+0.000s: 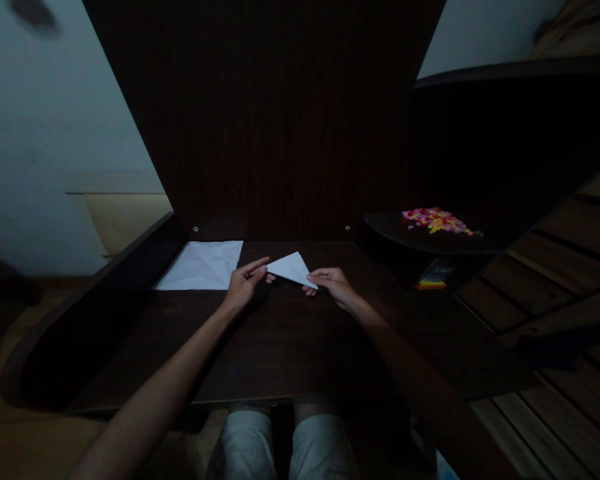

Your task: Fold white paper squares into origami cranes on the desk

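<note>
A small white piece of folded paper [293,267], triangular in outline, is held up between my two hands just above the dark desk. My left hand [245,283] pinches its left corner between thumb and fingers. At the lower right corner, my right hand [333,283] grips the paper with the thumb on top and fingertips showing below. Behind my left hand a white creased sheet of paper [203,265] lies flat on the desk.
The dark wooden desk [290,353] has a raised side panel [90,313] on the left and a tall back panel [280,120]. On a low shelf [387,230] at the right lies a pile of small pink, red and yellow pieces [437,220]. Below it is a rainbow-striped item [433,277].
</note>
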`<state>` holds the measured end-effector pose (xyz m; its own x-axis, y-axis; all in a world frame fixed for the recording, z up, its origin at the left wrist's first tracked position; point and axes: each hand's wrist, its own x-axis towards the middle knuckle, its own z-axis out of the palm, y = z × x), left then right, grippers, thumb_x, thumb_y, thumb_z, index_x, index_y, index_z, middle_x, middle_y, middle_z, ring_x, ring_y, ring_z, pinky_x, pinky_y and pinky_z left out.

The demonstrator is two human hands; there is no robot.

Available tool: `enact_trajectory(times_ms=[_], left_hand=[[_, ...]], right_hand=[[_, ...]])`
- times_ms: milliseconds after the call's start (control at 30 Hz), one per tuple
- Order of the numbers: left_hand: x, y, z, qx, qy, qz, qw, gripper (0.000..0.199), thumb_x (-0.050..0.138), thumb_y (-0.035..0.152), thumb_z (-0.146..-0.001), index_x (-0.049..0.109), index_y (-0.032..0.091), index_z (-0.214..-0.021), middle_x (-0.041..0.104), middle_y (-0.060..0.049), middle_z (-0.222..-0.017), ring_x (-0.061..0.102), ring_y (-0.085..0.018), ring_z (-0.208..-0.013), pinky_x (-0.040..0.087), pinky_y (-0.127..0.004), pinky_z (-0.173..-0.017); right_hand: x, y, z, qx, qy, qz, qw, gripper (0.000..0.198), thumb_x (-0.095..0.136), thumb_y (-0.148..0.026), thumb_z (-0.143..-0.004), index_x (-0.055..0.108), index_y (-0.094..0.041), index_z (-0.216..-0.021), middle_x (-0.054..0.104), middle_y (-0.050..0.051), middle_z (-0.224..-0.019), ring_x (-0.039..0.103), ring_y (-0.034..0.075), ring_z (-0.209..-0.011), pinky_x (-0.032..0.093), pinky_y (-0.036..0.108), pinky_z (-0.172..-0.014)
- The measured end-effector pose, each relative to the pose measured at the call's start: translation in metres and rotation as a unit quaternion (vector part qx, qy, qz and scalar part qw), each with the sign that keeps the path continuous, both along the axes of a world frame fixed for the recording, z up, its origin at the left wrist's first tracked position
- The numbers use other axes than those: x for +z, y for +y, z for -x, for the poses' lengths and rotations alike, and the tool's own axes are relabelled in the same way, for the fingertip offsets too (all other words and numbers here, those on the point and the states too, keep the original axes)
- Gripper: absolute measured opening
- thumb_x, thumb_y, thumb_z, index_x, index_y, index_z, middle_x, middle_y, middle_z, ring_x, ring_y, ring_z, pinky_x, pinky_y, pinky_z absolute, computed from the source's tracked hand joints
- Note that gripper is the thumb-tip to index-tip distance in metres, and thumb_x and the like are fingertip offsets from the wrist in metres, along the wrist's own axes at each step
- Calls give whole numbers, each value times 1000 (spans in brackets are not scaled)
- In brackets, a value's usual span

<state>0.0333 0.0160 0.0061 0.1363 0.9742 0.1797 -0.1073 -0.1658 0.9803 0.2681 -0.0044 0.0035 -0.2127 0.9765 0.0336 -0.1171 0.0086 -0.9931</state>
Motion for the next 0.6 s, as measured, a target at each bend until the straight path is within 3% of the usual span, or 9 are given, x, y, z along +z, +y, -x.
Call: enact_trajectory(times_ms=[300,600], left_hand=[[4,-4,-2,1,-11,-1,1000,65,74,41,-70,58,12,-126,72,-6,-73,66,-17,-68,49,-32,-76],[9,-10,-4,-19,34,7,999,66,83,42,-58,67,10,-113,74,-9,-79,69,-22,-77,52,-36,-79]], right_hand=[[0,0,1,12,2,11,1000,33,79,-42,-62,70,-12,-71,72,8,-66,64,14,-52,49,25,-52],[-2,2,-3,21,17,28,999,33,79,-42,-62,68,-12,-72,72,9,-66,65,14,-53,49,23,-52]])
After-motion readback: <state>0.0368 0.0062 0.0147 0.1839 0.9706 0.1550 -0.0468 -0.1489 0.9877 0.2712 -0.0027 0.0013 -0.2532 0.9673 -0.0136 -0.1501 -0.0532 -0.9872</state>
